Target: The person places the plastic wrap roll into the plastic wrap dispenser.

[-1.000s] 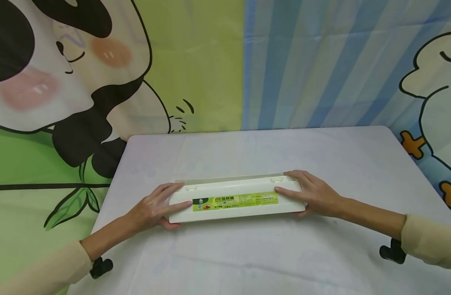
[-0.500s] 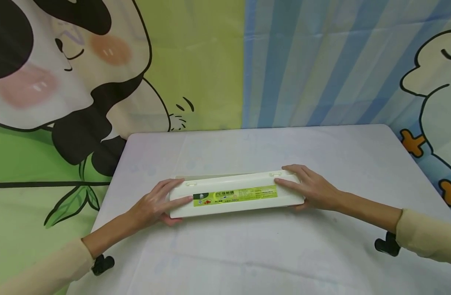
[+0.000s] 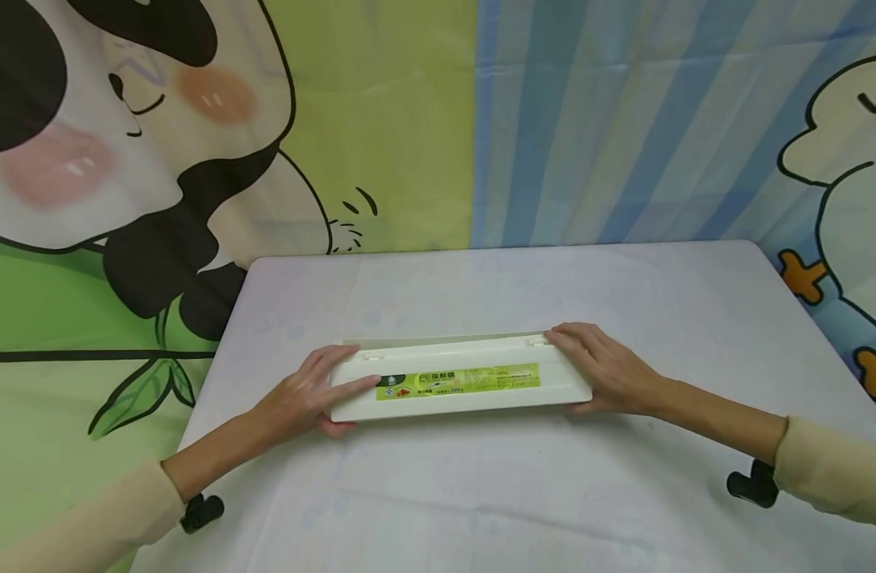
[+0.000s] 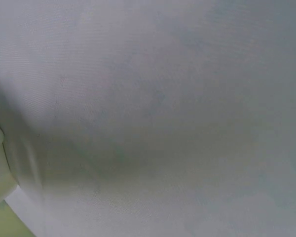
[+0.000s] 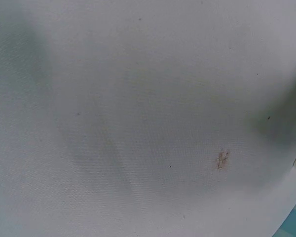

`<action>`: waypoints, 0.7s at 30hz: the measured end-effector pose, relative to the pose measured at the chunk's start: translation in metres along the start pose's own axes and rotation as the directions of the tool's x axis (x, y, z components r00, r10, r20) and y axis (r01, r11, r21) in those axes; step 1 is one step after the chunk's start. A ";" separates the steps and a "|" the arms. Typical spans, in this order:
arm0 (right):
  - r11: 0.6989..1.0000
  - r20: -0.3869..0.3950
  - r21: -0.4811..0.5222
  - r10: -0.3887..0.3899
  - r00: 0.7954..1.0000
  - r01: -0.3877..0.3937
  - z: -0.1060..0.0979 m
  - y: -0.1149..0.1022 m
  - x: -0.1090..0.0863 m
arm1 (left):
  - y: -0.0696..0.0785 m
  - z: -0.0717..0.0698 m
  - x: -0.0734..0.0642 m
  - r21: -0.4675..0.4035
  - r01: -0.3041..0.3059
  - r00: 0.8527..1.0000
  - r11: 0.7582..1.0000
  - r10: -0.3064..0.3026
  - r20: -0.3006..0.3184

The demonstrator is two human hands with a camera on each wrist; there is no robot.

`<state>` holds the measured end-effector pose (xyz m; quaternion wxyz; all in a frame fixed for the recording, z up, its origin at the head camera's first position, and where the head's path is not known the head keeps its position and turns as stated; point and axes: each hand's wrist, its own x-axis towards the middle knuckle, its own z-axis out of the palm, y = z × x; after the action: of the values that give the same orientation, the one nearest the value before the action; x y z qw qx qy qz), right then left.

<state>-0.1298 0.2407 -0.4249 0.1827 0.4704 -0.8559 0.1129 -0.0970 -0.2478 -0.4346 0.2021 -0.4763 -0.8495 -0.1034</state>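
In the head view a long white cling film box (image 3: 473,402) with a yellow-green label (image 3: 495,377) spans the space between both hands, over the middle of the table. My left hand (image 3: 310,393) grips its left end, thumb or finger laid across the top at the label's edge and others at the near and far edges. At the right end my right hand (image 3: 611,372) holds it, fingertips at the far corner beside a small clip. A thin greyish strip shows along the box's far edge. Neither wrist view shows the hands' grip.
A white cloth covers the table (image 3: 495,493); its far edge meets a cartoon-printed curtain (image 3: 380,119). In the right wrist view the cloth bears a small brown mark (image 5: 222,159). Dark clip-like pieces (image 3: 754,483) sit under both cuffs.
The box's right end has risen, then dipped slightly. My right index finger has shifted from the label's right end to the box's far edge. The left hand keeps its grip.
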 end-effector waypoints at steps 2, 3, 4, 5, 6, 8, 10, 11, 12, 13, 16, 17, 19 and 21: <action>1.000 0.016 0.015 0.020 1.000 -0.020 0.000 0.002 0.001 | 0.002 0.000 0.000 0.009 0.023 1.000 1.000 -0.023 0.015; 0.999 0.024 0.026 0.029 0.999 -0.030 0.001 0.003 0.001 | 0.003 -0.001 0.000 0.014 0.036 0.999 0.999 -0.037 0.023; 0.998 0.032 0.038 0.040 0.999 -0.042 0.001 0.004 0.002 | 0.004 0.000 0.000 0.019 0.051 0.998 0.999 -0.051 0.030; 0.997 0.040 0.056 0.052 0.998 -0.054 0.002 0.005 0.002 | 0.005 0.000 0.000 0.022 0.067 0.997 0.998 -0.068 0.039; 0.995 0.050 0.079 0.061 0.997 -0.064 0.002 0.005 0.001 | 0.005 0.000 0.000 0.025 0.084 0.995 0.996 -0.085 0.045; 0.989 0.069 0.126 0.074 0.995 -0.082 0.003 0.007 0.001 | 0.007 0.001 0.000 0.025 0.125 0.990 0.992 -0.126 0.058; 0.981 0.085 0.167 0.083 0.993 -0.096 0.004 0.007 0.000 | 0.008 0.002 0.001 0.029 0.168 0.983 0.985 -0.170 0.072; 0.977 0.092 0.186 0.087 0.992 -0.103 0.004 0.008 0.000 | 0.008 0.002 0.001 0.029 0.190 0.978 0.981 -0.192 0.084; 0.974 0.095 0.197 0.090 0.991 -0.107 0.005 0.008 0.000 | 0.008 0.002 0.002 0.025 0.212 0.972 0.977 -0.213 0.095; 0.973 0.097 0.203 0.094 0.991 -0.113 0.005 0.007 0.000 | 0.009 0.002 0.002 0.016 0.233 0.967 0.972 -0.234 0.105; 0.970 0.097 0.208 0.109 0.989 -0.127 0.005 0.006 0.001 | 0.010 0.002 0.003 -0.009 0.280 0.951 0.960 -0.276 0.136; 0.970 0.095 0.206 0.115 0.989 -0.132 0.005 0.006 0.001 | 0.011 0.001 0.003 -0.019 0.290 0.948 0.957 -0.284 0.146; 0.969 0.088 0.203 0.124 0.988 -0.139 0.004 0.004 0.001 | 0.012 0.000 0.004 -0.032 0.302 0.943 0.953 -0.293 0.159; 0.969 0.079 0.201 0.131 0.988 -0.144 0.004 0.001 -0.002 | 0.013 -0.001 0.005 -0.032 0.309 0.938 0.951 -0.299 0.173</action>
<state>-0.1308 0.2414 -0.4289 0.0967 0.4297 -0.8756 0.1982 -0.0884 -0.2376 -0.4314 0.0984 -0.3520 -0.9233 -0.1182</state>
